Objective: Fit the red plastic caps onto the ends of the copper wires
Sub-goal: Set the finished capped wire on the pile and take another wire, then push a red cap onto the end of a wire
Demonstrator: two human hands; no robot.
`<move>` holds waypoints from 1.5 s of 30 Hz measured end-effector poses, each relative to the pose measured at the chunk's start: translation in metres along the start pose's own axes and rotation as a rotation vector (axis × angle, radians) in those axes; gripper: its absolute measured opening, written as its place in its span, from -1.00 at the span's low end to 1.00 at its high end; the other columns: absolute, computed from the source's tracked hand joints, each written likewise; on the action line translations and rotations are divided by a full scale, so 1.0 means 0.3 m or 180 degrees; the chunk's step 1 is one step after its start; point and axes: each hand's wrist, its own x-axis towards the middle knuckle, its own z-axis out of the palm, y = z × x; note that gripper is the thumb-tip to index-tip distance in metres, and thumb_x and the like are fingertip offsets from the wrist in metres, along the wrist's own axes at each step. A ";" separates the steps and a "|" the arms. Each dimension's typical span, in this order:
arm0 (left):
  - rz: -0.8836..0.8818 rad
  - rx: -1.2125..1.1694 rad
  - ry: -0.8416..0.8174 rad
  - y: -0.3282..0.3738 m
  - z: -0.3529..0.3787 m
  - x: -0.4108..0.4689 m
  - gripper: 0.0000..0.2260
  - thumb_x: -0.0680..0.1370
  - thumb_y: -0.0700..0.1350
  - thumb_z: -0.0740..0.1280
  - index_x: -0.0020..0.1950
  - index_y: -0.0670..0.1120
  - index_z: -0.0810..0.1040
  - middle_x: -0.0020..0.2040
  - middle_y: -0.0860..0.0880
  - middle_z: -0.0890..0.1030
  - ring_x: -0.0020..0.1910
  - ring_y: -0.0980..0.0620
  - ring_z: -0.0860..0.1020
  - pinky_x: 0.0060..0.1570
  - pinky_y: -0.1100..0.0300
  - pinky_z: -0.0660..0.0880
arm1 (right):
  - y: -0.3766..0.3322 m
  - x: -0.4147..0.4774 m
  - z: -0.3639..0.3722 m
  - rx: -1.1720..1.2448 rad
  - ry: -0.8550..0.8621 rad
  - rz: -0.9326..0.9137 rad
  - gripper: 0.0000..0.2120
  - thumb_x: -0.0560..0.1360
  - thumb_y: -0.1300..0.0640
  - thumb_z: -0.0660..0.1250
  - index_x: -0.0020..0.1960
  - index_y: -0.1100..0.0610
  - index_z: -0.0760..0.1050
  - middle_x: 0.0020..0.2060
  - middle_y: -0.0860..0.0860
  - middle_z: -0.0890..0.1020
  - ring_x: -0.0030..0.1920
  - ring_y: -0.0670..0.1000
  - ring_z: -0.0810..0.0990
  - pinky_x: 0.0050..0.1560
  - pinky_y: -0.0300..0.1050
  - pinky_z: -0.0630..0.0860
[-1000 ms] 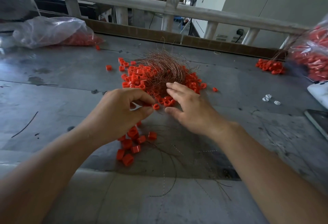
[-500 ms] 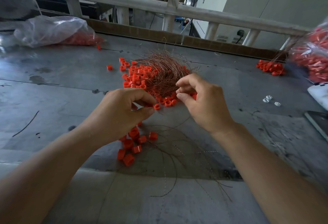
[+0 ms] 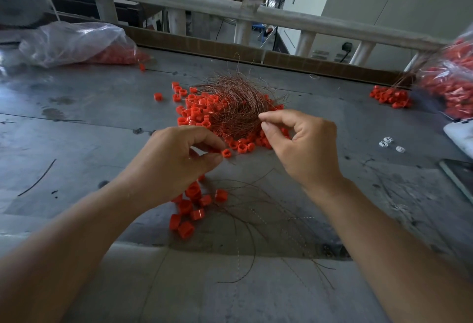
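Pinching a red cap between thumb and forefinger, the left hand is hovering while the right hand is nipping strands of the copper wires.

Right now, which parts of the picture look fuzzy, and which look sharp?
Head view, right edge: the bag of red caps looks smeared and fuzzy; head view, middle: the copper wires, the left hand and the right hand are sharp; head view, left: the table has a soft shine.
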 end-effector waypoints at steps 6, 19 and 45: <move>-0.0132 -0.0472 0.0196 -0.006 -0.010 0.008 -0.68 0.39 -0.27 0.42 -0.21 0.19 0.55 -0.22 0.21 0.64 -0.27 0.22 0.62 -0.20 0.40 0.54 | -0.010 0.027 -0.042 0.0882 0.0424 0.0065 -0.85 0.49 0.30 0.23 -0.10 0.06 0.45 -0.23 0.00 0.59 -0.17 0.00 0.61 -0.11 -0.15 0.54; -0.0306 -0.1452 0.0293 0.038 -0.027 0.004 -0.76 0.16 -0.15 0.40 -0.20 0.03 0.61 -0.21 0.04 0.68 -0.23 0.11 0.64 -0.18 0.37 0.55 | -0.079 0.031 -0.093 0.0425 0.0399 -0.0986 -0.88 0.47 0.29 0.31 -0.01 0.15 0.47 -0.21 -0.01 0.52 -0.26 -0.12 0.51 -0.18 -0.34 0.44; -0.0153 -0.1581 0.0069 0.057 -0.034 -0.005 -0.73 0.20 -0.17 0.37 -0.14 0.04 0.60 -0.20 0.14 0.68 -0.24 0.18 0.64 -0.21 0.41 0.52 | -0.121 -0.010 -0.033 0.0829 -0.0970 0.0064 -0.64 0.39 0.31 0.40 -0.13 -0.11 0.36 -0.29 -0.12 0.59 -0.24 -0.17 0.57 -0.25 -0.40 0.44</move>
